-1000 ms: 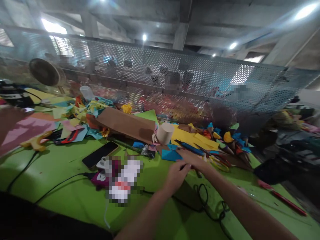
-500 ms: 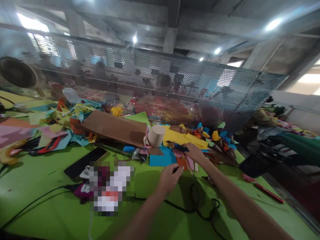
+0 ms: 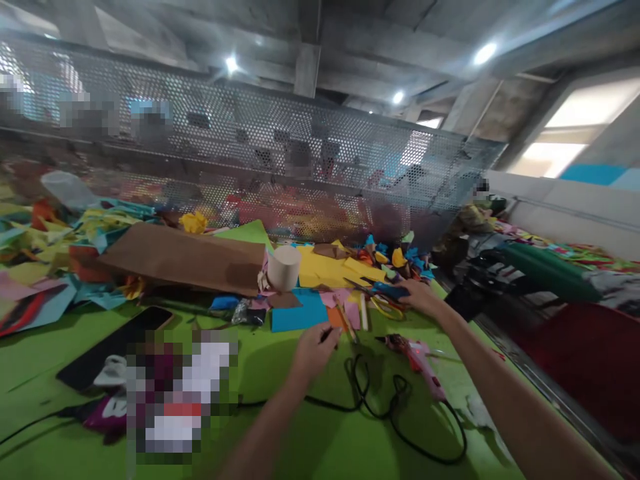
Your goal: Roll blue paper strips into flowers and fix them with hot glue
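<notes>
My left hand (image 3: 311,350) hovers over the green table with its fingers curled in a pinch. Something small and dark shows at its fingertips, too small to name. Farther right, my right hand (image 3: 423,297) is closed at the blue handle of a pair of scissors (image 3: 387,290), whose blades point left. A yellow loop handle (image 3: 389,309) lies just below them. Between the hands are a pencil-like stick (image 3: 349,323), a white stick (image 3: 364,313) and pink paper (image 3: 353,310). Blue paper (image 3: 299,313) lies beyond my left hand.
A pink glue gun (image 3: 424,368) lies between my forearms, its black cord (image 3: 370,413) looping on the table. A beige cup-shaped roll (image 3: 284,269) stands beside brown card (image 3: 190,257). A phone (image 3: 115,347) lies left. A perforated metal screen (image 3: 280,167) stands behind.
My view has turned right. My right hand has moved right with the scissors, uncovering the sticks and pink paper. The glue gun now shows fully. My left hand keeps its pinch.
</notes>
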{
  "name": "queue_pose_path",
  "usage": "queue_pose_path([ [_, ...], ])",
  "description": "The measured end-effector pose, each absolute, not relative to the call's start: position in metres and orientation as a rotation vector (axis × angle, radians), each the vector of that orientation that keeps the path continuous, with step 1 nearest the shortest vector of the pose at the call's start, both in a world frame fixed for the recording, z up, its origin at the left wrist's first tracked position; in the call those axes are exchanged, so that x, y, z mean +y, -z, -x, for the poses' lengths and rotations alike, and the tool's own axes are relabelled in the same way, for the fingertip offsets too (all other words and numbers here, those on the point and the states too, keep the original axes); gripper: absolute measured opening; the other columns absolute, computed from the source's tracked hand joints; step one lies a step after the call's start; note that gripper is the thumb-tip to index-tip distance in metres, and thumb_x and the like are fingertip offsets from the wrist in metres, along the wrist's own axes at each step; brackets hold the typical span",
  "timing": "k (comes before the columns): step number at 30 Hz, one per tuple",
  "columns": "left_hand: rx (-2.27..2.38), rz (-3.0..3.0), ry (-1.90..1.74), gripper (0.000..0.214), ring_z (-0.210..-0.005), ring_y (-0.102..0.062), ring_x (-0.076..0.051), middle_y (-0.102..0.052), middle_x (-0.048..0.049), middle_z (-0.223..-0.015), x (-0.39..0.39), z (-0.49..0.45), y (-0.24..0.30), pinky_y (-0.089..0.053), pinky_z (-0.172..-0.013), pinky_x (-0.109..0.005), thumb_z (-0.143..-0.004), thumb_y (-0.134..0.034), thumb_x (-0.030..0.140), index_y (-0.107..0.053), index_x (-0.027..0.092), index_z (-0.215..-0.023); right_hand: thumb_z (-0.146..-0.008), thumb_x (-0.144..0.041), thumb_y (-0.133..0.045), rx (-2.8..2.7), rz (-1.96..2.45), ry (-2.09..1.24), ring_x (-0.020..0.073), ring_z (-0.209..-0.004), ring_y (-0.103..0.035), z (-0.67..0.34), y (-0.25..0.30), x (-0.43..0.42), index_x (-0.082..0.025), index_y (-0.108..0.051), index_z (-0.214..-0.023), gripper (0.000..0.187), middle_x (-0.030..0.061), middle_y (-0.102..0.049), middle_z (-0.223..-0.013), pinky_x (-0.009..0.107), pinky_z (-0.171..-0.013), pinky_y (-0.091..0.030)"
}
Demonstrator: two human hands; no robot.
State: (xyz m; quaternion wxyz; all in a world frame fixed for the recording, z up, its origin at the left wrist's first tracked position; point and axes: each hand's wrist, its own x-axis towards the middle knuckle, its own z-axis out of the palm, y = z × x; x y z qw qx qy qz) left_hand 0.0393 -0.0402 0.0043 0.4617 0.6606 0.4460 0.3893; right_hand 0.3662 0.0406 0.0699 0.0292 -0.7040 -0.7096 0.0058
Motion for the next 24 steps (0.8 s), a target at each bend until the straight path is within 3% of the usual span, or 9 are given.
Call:
queue_pose_path([
  [4, 1.104, -1.608, -0.923, 0.038, -0.059, -0.039, -0.013, -0.037, 0.0041, -0.058, -0.042, -0.040, -0.004, -0.023, -0.057, -0.027, -0.087, -0.042, 0.048, -0.041, 0.020, -0.061, -0.064, -0.011, -0.070, -2.203, 2.220, -0.070, 0.0287, -0.102, -0.067, -0.374, -0.070, 0.036, -0.021, -0.075, -0.103, 0.041, 0.0063, -0.075, -0.107, 0.031, -0.086, -0.048],
  [9, 1.130, -1.635, -0.932, 0.037, -0.061, -0.038, -0.014, -0.036, 0.0039, -0.058, -0.039, -0.042, 0.000, -0.022, -0.058, -0.028, -0.086, -0.042, 0.048, -0.038, 0.021, -0.060, -0.086, -0.018, -0.058, -2.276, 2.073, -0.053, 0.0248, -0.114, -0.062, -0.326, -0.074, 0.067, -0.021, -0.071, -0.112, 0.030, 0.0074, -0.069, -0.122, 0.033, -0.096, -0.044],
  [13, 1.141, -1.623, -0.949, 0.036, -0.062, -0.037, -0.013, -0.036, 0.0037, -0.060, -0.037, -0.042, 0.000, -0.022, -0.058, -0.028, -0.086, -0.042, 0.046, -0.036, 0.021, -0.061, -0.094, -0.033, -0.059, -2.433, 1.900, -0.116, 0.0216, -0.106, -0.063, -0.259, -0.065, 0.098, -0.018, -0.065, -0.113, 0.025, 0.0078, -0.067, -0.118, 0.044, -0.094, -0.049],
  [24, 1.125, -1.579, -0.984, 0.033, -0.062, -0.038, -0.013, -0.039, 0.0040, -0.060, -0.041, -0.043, -0.003, -0.020, -0.057, -0.028, -0.087, -0.046, 0.038, -0.041, 0.019, -0.061, -0.094, -0.039, -0.059, -2.596, 1.741, -0.049, 0.0230, -0.106, -0.062, -0.153, -0.029, 0.125, -0.018, -0.060, -0.121, 0.034, 0.0086, -0.062, -0.122, 0.046, -0.091, -0.051],
])
